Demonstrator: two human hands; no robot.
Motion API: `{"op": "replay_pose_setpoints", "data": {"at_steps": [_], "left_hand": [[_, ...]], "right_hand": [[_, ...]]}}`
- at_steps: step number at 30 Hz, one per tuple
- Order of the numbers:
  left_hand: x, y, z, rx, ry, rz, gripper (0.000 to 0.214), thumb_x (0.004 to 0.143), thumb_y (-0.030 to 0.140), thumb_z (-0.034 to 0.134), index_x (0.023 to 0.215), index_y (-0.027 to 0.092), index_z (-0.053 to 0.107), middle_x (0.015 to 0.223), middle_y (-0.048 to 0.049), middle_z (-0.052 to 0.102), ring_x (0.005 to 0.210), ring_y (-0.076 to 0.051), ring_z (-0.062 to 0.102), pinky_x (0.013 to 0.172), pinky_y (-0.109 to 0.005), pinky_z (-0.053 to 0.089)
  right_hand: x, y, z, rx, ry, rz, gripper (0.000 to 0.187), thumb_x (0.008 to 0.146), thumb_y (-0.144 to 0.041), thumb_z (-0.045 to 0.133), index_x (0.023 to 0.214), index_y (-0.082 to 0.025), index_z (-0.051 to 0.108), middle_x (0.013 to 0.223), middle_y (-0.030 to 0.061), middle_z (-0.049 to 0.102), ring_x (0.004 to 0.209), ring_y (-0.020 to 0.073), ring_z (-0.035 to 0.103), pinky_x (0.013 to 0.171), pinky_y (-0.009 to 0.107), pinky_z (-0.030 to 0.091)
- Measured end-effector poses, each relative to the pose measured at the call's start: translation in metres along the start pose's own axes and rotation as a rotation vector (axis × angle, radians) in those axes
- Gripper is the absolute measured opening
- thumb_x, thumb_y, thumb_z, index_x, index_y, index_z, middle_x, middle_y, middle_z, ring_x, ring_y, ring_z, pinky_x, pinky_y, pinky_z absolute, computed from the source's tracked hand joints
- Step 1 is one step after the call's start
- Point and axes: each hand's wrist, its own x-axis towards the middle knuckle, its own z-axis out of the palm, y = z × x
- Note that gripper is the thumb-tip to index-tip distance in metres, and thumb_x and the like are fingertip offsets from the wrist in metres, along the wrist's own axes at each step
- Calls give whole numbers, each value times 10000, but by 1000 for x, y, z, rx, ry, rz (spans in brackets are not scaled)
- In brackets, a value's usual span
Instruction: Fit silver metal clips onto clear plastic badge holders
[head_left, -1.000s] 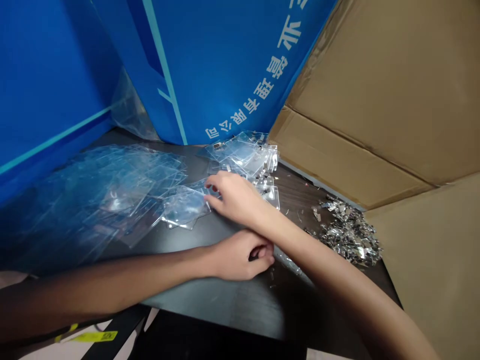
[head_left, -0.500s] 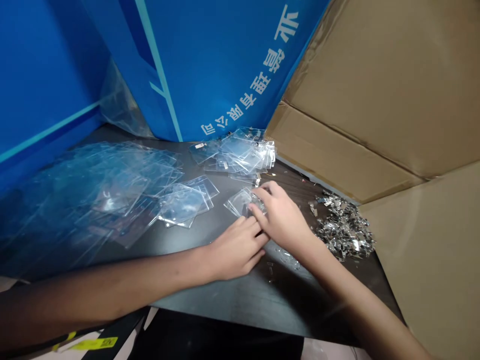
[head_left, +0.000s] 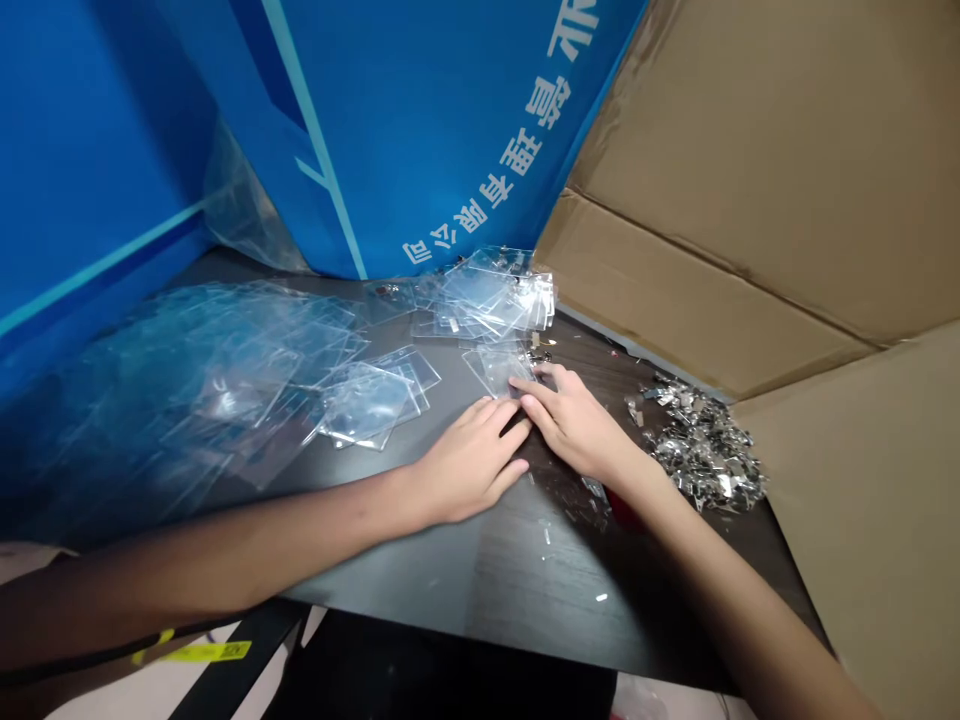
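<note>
My left hand [head_left: 469, 462] and my right hand [head_left: 571, 420] lie side by side on the dark table [head_left: 525, 590], fingers stretched forward. Their fingertips rest on the near edge of a clear plastic badge sleeve [head_left: 496, 366]. Just beyond it lies a heap of clear sleeves with small metal clips [head_left: 487, 300]. Two more clear sleeves [head_left: 375, 400] lie to the left of my left hand. A pile of small shiny metal clips [head_left: 701, 450] sits to the right of my right wrist.
A wide spread of clear plastic film and sleeves [head_left: 217, 380] covers the table's left part. Blue printed panels [head_left: 420, 130] stand behind, and brown cardboard sheets [head_left: 750, 200] lean at the right. Small bits of debris [head_left: 577, 505] lie near my right wrist.
My right hand drew back from the sleeves at the left and came to the single sleeve in the middle. My left hand uncurled and slid forward beside it.
</note>
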Motion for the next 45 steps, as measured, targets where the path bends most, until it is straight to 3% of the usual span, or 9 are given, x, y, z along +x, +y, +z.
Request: {"op": "replay_pose_setpoints", "data": {"at_steps": [8, 11, 16, 20, 29, 33, 36, 42, 45], "left_hand": [[4, -2, 0, 11, 6, -69, 575, 1116, 374, 526, 1577, 32, 559, 1609, -279, 553, 1535, -448, 502, 1321, -644, 377], [3, -5, 4, -21, 5, -61, 536, 1124, 381, 505, 1519, 37, 618, 1578, -288, 593, 1529, -446, 518, 1305, -649, 402], [0, -9, 8, -59, 12, -46, 506, 1133, 383, 480, 1429, 29, 685, 1543, -292, 629, 1524, -431, 536, 1324, -636, 392], [-1, -10, 8, -81, 18, -47, 519, 1138, 387, 460, 1455, 32, 667, 1572, -297, 604, 1553, -438, 504, 1330, -666, 376], [0, -8, 3, -88, 14, -77, 530, 1129, 397, 478, 1454, 21, 662, 1565, -311, 591, 1545, -450, 501, 1335, -679, 368], [1, -9, 6, -136, 11, -75, 536, 1120, 348, 454, 1512, 26, 626, 1623, -290, 579, 1575, -426, 501, 1357, -644, 356], [-2, -9, 8, -149, -25, -94, 625, 1095, 307, 448, 1675, 74, 473, 1763, -222, 455, 1668, -418, 388, 1392, -630, 290], [-6, -9, 7, -125, -161, -169, 703, 1095, 317, 400, 1755, 78, 346, 1875, -227, 153, 1730, -488, 177, 1391, -681, 147], [-5, -10, 12, -153, -131, -168, 690, 1099, 323, 419, 1746, 89, 363, 1872, -235, 165, 1734, -466, 175, 1387, -675, 155]], "right_hand": [[42, -34, -24, -255, -26, 111, 497, 1182, -366, 402, 1201, -103, 824, 1305, 239, 699, 1173, 376, 719, 1009, 507, 590], [89, -68, -21, -291, 37, -42, 435, 1176, -279, 396, 1268, -103, 783, 1297, 219, 726, 1166, 348, 710, 978, 456, 578], [173, -100, 13, -300, 13, -379, 534, 1104, -88, 384, 1574, -174, 620, 1764, 147, 483, 1560, 365, 474, 1168, 558, 461], [201, -97, 28, -336, -101, -397, 475, 1089, -113, 436, 1481, -148, 703, 1653, 150, 625, 1516, 360, 532, 1272, 635, 322], [188, -85, 23, -318, 2, -269, 396, 1161, -336, 515, 1342, -101, 777, 1510, 200, 717, 1506, 408, 536, 1315, 709, 256], [158, -103, 11, -242, 56, -358, 295, 1118, -194, 578, 1340, -92, 744, 1492, 211, 690, 1435, 374, 582, 1232, 590, 424], [132, -118, 2, -107, -74, -478, 334, 1094, -391, 709, 1300, -132, 751, 1353, 166, 736, 1262, 333, 681, 1007, 449, 566], [109, -123, 6, -80, -152, -538, 424, 896, -411, 950, 1208, -189, 769, 1297, 113, 747, 1164, 307, 723, 896, 390, 584], [108, -122, 12, -72, -129, -536, 373, 921, -333, 929, 1213, -163, 772, 1250, 127, 770, 1156, 324, 741, 896, 398, 585]]}}
